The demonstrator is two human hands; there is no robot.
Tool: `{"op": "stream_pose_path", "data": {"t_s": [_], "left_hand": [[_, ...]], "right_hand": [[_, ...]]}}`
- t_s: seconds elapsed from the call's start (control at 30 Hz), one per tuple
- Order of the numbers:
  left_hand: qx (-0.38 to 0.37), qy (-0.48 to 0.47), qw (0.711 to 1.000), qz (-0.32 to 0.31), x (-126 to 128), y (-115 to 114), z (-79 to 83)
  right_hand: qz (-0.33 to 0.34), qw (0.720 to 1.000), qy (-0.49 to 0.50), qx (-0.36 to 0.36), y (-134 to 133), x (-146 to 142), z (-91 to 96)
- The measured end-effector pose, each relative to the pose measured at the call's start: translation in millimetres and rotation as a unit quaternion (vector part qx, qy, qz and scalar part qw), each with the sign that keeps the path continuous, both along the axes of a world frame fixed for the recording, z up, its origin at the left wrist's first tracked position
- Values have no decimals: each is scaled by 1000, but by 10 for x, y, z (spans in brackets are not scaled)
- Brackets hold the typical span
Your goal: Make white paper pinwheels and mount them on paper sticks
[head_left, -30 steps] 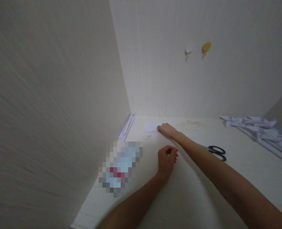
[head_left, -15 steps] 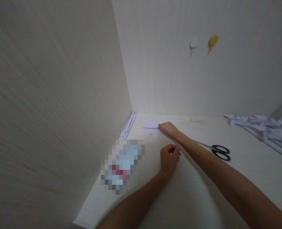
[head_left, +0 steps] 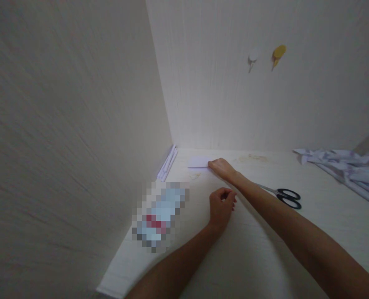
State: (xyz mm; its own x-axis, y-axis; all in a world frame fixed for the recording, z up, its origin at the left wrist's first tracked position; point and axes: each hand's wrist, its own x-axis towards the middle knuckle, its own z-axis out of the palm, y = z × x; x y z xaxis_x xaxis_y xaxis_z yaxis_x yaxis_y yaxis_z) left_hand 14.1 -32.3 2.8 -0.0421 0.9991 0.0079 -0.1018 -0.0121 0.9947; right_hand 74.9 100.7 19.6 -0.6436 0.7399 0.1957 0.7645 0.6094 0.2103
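Right hand (head_left: 223, 169): reached out toward the back of the desk (head_left: 328, 236), grip closed, thumb and fingers pinching the right edge of a flat pale sheet (head_left: 198, 161). Sheet is near the back wall (head_left: 209, 95), left of the hand.

Left hand (head_left: 221, 204): nearer the wearer, below the right hand and apart from it. Grip curled, fingertips close to the thumb with a small loop-shaped gap. Footage is dim, so can't tell if anything thin is in there.

Around them: thin tan loops (head_left: 195, 176) just in front of the sheet. Pale rolled bundle (head_left: 168, 164) left of it, along the side wall (head_left: 78, 137). Pixelated light-blue item with a red band (head_left: 164, 211) in front of the bundle, left of the left hand. Black-handled scissors (head_left: 289, 196) lie beyond the right forearm, blades partly hidden by it. Crumpled pale sheets (head_left: 346, 166) at far right. White hook (head_left: 252, 56) and yellow hook (head_left: 279, 52) on the back wall.
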Motion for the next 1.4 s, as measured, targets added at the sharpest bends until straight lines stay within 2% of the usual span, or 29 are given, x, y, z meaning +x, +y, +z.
{"op": "stream_pose_path", "data": {"t_s": [0.73, 1.1, 1.23, 1.33, 1.4], "left_hand": [[1, -5, 1000, -1, -1, -4, 3], [6, -14, 1000, 3, 3, 9, 1], [-17, -68, 998, -5, -4, 32, -16], [-41, -172, 984, -6, -32, 97, -46], [-55, -261, 964, -1, -81, 166, -60]], "right_hand": [[-2, 1000, -1, 15, -28, 29, -27], [-6, 998, 56, 37, -46, 27, -44], [-13, 993, 105, 58, -73, 54, -50], [-12, 986, 148, 77, -163, 142, -50], [-3, 980, 179, 89, -266, 251, -51]]}}
